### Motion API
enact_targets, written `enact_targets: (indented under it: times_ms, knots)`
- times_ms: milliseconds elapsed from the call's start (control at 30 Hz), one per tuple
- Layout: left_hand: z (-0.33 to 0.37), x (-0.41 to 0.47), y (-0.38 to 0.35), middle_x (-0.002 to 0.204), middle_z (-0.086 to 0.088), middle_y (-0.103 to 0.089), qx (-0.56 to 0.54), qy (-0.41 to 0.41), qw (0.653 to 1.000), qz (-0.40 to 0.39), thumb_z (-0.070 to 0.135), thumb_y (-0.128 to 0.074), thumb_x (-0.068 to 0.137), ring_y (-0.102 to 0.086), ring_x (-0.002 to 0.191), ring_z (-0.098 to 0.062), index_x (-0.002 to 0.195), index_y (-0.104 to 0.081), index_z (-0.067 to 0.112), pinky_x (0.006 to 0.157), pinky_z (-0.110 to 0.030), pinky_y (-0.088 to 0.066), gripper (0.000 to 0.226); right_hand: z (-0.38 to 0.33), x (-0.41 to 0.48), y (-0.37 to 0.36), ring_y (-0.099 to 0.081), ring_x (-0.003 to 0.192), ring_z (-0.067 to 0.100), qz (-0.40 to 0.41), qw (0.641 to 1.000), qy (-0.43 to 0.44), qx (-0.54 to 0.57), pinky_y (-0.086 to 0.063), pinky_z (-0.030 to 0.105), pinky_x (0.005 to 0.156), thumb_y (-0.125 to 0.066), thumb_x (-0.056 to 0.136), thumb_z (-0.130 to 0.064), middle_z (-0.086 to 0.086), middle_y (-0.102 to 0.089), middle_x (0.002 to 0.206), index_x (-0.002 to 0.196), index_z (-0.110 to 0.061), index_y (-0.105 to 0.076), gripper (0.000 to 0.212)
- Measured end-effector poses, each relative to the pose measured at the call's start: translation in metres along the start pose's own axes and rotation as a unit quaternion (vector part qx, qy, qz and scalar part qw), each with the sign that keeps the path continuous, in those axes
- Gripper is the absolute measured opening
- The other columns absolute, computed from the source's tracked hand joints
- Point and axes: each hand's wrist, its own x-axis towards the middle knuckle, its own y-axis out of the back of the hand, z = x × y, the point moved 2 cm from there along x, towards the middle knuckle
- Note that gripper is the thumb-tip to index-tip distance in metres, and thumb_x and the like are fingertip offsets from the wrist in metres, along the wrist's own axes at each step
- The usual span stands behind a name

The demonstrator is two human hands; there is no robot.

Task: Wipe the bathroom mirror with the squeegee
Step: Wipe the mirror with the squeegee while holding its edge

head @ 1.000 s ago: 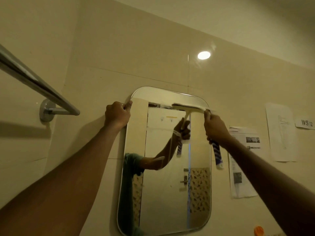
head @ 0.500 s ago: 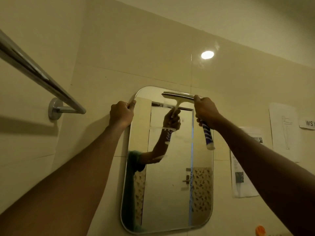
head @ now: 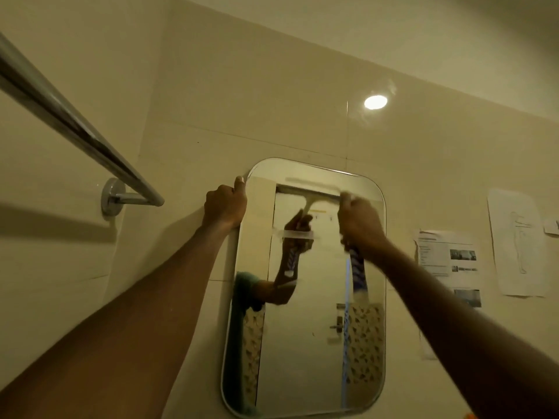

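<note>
While both arms reach up toward the wall, the left hand (head: pixel 225 205) is curled over the upper left corner of the mirror (head: pixel 305 343), thumb up along the rim, its grip clenched on that edge. The right hand (head: pixel 360 220) has its grip closed around the squeegee (head: pixel 314 193), whose pale blade lies crosswise near the top of the glass, smeared by motion so I cannot tell whether it touches. Its blue and white striped handle (head: pixel 358 272) sticks down below the fist, in front of the glass. The mirror hangs upright on the beige tiled wall (head: pixel 272 110), a rounded rectangle reflecting an arm, a door and a patterned panel. A chrome towel rail (head: pixel 69 125) juts from the wall to the left, well apart from the mirror. Printed papers (head: pixel 447 261) are stuck to the tiles on the right, and a round lamp glare (head: pixel 375 102) shines on the wall above.
</note>
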Motion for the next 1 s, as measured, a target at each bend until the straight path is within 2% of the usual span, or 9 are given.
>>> enact_targets:
  times_ms: [167,333,433,533,633,700,800,933,1000]
  knots:
    - [-0.007,0.003,-0.001,0.101,-0.024,-0.068,-0.083,0.049,0.995,-0.024,0.058,-0.016,0.096,-0.066,0.091,-0.037,0.093,-0.065,-0.002,0.089,-0.048,-0.054,0.078,-0.035,0.040,-0.009,-0.053,0.051,0.015,-0.012,1.000,0.012,-0.022,-0.054,0.031,0.050,-0.032,0.104,-0.027,0.008,-0.054,0.075,0.107,-0.002,-0.054,0.032]
    - [-0.005,-0.002,0.003,0.110,-0.025,-0.066,-0.113,0.048,0.991,-0.048,0.062,-0.013,0.093,-0.065,0.097,-0.038,0.106,-0.063,-0.001,0.091,-0.049,-0.054,0.082,0.019,-0.030,-0.045,-0.052,0.041,0.010,-0.035,0.999,-0.023,-0.018,-0.043,0.018,0.034,-0.029,0.104,-0.040,0.002,-0.054,0.059,0.077,-0.010,-0.053,0.046]
    - [-0.001,-0.006,0.007,0.111,-0.026,-0.065,-0.120,0.038,0.990,-0.066,0.070,-0.007,0.078,-0.062,0.104,-0.043,0.117,-0.060,0.000,0.093,-0.051,-0.051,0.096,0.028,-0.056,-0.040,-0.051,0.041,0.009,-0.086,0.994,-0.048,-0.050,-0.040,0.016,0.033,-0.029,0.103,-0.040,0.003,-0.054,0.061,0.078,-0.010,-0.053,0.046]
    - [-0.001,-0.007,0.010,0.108,-0.027,-0.066,-0.108,0.027,0.990,-0.091,0.076,0.000,0.062,-0.060,0.104,-0.045,0.128,-0.054,0.003,0.094,-0.051,-0.050,0.112,-0.002,-0.025,-0.024,-0.051,0.044,0.011,-0.070,0.996,-0.010,-0.060,-0.043,0.020,0.040,-0.033,0.104,-0.036,0.004,-0.054,0.063,0.083,-0.009,-0.053,0.040]
    - [0.004,-0.012,0.014,0.095,-0.025,-0.068,-0.123,0.040,0.988,-0.082,0.070,-0.003,0.086,-0.066,0.086,-0.036,0.110,-0.063,-0.005,0.086,-0.046,-0.056,0.099,-0.041,0.020,-0.019,-0.053,0.045,0.012,-0.022,0.999,0.014,-0.024,-0.042,0.020,0.037,-0.033,0.104,-0.036,0.005,-0.054,0.065,0.093,-0.006,-0.055,0.039]
    - [0.003,-0.011,0.012,0.089,-0.024,-0.068,-0.136,0.060,0.986,-0.073,0.061,-0.009,0.097,-0.065,0.074,-0.031,0.098,-0.065,-0.007,0.080,-0.044,-0.058,0.088,-0.050,0.031,-0.027,-0.053,0.047,0.013,-0.011,1.000,0.014,-0.004,-0.042,0.021,0.038,-0.032,0.104,-0.036,0.006,-0.055,0.066,0.084,-0.006,-0.052,0.041]
    - [-0.001,-0.009,0.010,0.088,-0.022,-0.067,-0.151,0.068,0.983,-0.074,0.061,-0.009,0.096,-0.065,0.073,-0.030,0.094,-0.065,-0.003,0.077,-0.043,-0.059,0.086,-0.035,0.008,-0.047,-0.052,0.047,0.011,-0.024,0.999,0.020,-0.008,-0.049,0.023,0.045,-0.029,0.104,-0.037,0.004,-0.054,0.064,0.073,-0.013,-0.047,0.043]
    - [-0.001,-0.009,0.010,0.092,-0.024,-0.067,-0.141,0.056,0.985,-0.082,0.061,-0.006,0.096,-0.066,0.076,-0.032,0.097,-0.065,-0.004,0.079,-0.042,-0.058,0.087,0.003,-0.045,-0.060,-0.055,0.044,0.010,-0.078,0.996,-0.018,-0.026,-0.043,0.017,0.035,-0.029,0.103,-0.041,0.002,-0.056,0.062,0.083,-0.008,-0.056,0.048]
    - [-0.002,-0.008,0.009,0.093,-0.025,-0.068,-0.132,0.056,0.986,-0.082,0.061,-0.006,0.096,-0.066,0.076,-0.032,0.098,-0.065,-0.004,0.081,-0.044,-0.058,0.088,0.003,-0.049,-0.052,-0.052,0.042,0.009,-0.101,0.994,-0.026,-0.028,-0.042,0.018,0.037,-0.031,0.103,-0.039,0.002,-0.055,0.061,0.082,-0.009,-0.056,0.045]
